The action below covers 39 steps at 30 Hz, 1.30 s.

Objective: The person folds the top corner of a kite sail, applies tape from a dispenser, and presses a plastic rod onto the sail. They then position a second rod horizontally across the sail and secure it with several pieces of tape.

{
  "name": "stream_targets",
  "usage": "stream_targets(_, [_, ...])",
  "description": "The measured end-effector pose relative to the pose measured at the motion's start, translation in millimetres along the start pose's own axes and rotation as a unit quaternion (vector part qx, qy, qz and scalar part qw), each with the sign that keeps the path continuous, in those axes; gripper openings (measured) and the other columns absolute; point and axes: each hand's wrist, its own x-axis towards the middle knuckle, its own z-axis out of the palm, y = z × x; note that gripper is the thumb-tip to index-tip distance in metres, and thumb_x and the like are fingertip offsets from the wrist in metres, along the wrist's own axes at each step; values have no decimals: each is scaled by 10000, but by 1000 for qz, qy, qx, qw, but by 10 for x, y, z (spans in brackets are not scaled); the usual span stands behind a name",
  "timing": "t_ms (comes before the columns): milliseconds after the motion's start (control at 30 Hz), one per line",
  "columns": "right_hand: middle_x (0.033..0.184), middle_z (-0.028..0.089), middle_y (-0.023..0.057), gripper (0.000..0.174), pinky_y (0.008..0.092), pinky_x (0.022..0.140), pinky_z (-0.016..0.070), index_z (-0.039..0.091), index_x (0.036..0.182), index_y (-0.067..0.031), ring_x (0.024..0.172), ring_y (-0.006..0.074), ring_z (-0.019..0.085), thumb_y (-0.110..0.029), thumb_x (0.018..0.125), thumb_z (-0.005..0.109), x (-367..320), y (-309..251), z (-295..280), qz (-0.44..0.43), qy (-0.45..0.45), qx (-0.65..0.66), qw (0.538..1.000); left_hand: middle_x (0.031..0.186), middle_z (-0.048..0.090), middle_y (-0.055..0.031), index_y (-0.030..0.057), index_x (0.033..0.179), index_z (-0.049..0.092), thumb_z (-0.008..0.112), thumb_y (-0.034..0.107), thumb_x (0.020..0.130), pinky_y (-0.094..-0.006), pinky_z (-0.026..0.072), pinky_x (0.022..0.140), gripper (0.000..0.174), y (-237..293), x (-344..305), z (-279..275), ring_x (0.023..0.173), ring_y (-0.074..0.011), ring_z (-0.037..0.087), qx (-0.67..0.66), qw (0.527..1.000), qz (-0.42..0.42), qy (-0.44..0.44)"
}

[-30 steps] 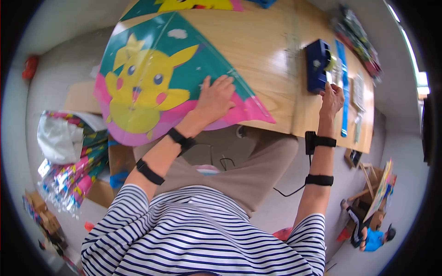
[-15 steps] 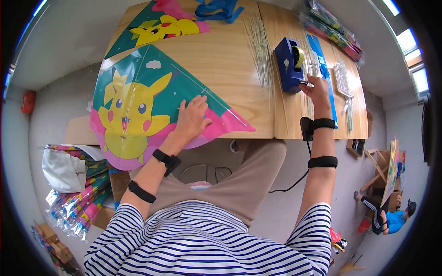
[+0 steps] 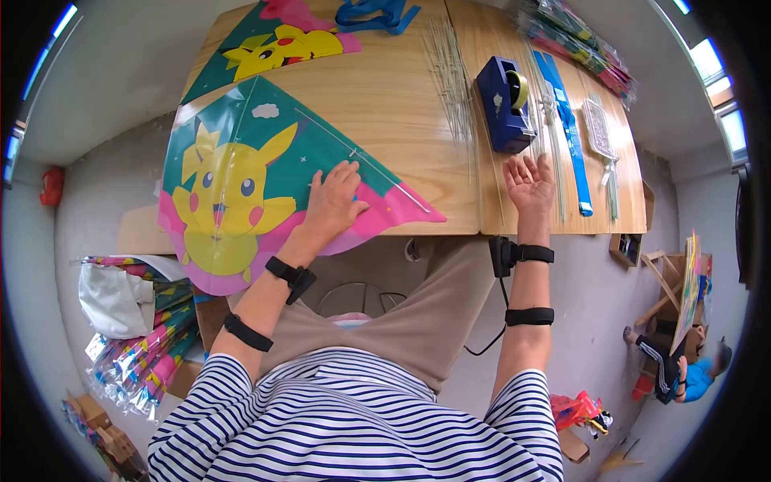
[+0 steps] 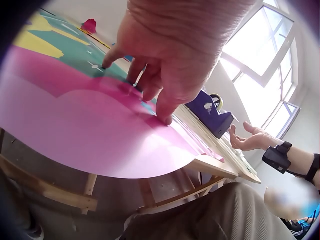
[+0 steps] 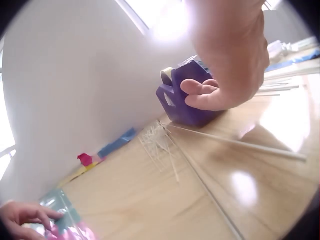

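A kite sheet point(image 3: 273, 173), green and pink with a yellow cartoon character, lies on the table at the left in the head view. A thin white rod point(image 3: 325, 131) runs along its right slanting edge. My left hand point(image 3: 331, 201) rests on the sheet beside that rod. In the left wrist view its spread fingertips press on the pink and green print. My right hand point(image 3: 530, 185) is turned palm up, fingers loosely bent, just in front of the blue tape dispenser point(image 3: 498, 104). In the right wrist view, its fingers overlap the dispenser's front; no held thing shows.
Behind the kite sheet lies another printed sheet point(image 3: 289, 52) and a blue ribbon point(image 3: 377, 16). Thin sticks point(image 3: 450, 88) lie left of the dispenser. Rightward are a blue strip point(image 3: 570, 132), a clear box point(image 3: 597, 128) and packaged kites point(image 3: 574, 44). A person point(image 3: 695, 377) sits at far right.
My right hand has left the dispenser's front end, drawn back toward me and turned palm up. My left hand stays on the kite sheet. The head view has shifted since the first frame.
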Motion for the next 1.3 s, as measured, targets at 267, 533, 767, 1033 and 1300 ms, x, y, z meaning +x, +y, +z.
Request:
stream_targets(267, [939,671,188,108,546,916,580,568,1001,75,898,369,726,-19,952,594,277,-121,217,-61,-40,-112,991,1464,524,-133,33,1069,588,809,256,779,-609,358,1091,427,6,-3,-15,1409,-311,427,-15,1000,-7,2])
stream_targets(533, [990,671,209,100,583,940,527,558,1006,90,999,406,711,10,965,513,174,-38,273,-104,-81,-134,982,1451,535,-130,29,1197,596,813,273,775,-620,357,1092,534,-15,-18,5,1404,-295,438,-8,1000,0,0])
stream_targets(767, [931,678,172,49,474,804,608,575,980,62,860,357,733,30,947,559,135,64,224,-143,-15,-203,969,1450,535,-132,25,1202,596,809,272,776,-619,355,1092,536,-12,-31,-5,1404,-292,439,-11,1000,-5,1])
stream_targets(1033, [675,676,116,105,335,666,571,656,691,-7,683,231,701,-38,782,697,768,5,-94,-218,138,-516,817,1465,516,-134,46,1017,574,803,252,780,-608,340,1090,389,-5,-37,6,1411,-316,418,-43,999,0,21])
stream_targets(1300, [712,624,-7,107,259,611,432,694,823,-11,670,83,548,-107,869,679,-163,81,605,-238,-211,-613,723,1451,491,-145,43,1040,600,818,226,745,-607,332,1095,410,18,-72,1,1409,-320,410,-58,997,-9,54])
